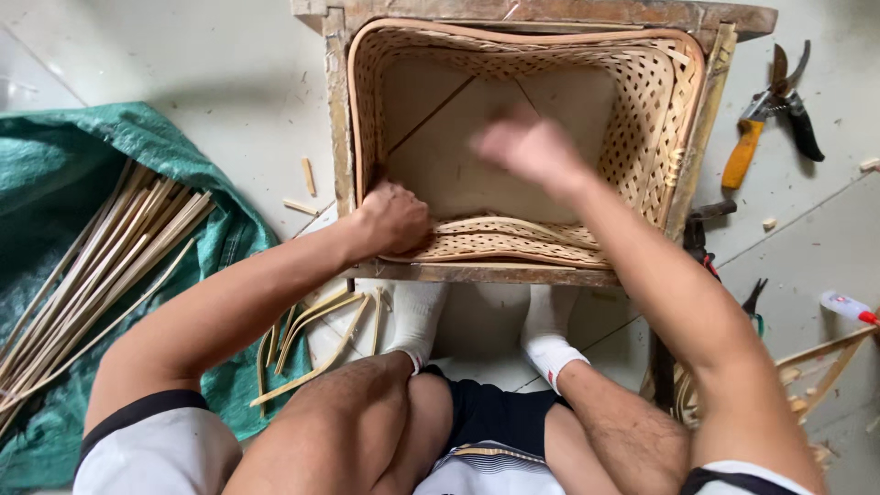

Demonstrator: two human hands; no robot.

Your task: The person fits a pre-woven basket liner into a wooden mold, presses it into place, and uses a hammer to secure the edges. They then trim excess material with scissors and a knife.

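Note:
A rectangular woven bamboo basket (665, 101) with a flat board bottom sits inside a worn wooden frame (337, 119) in front of me. My left hand (394, 218) is closed around the basket's near left rim, pressing on the woven wall there. My right hand (530, 147) hovers blurred over the inside of the basket, fingers apart, holding nothing that I can make out.
A bundle of bamboo strips (92, 266) lies on a green tarp (55, 174) at the left. Loose strips (316, 330) lie by my feet. Orange-handled pruning shears (770, 115) rest on the floor at the right, pliers (701, 238) beside the frame.

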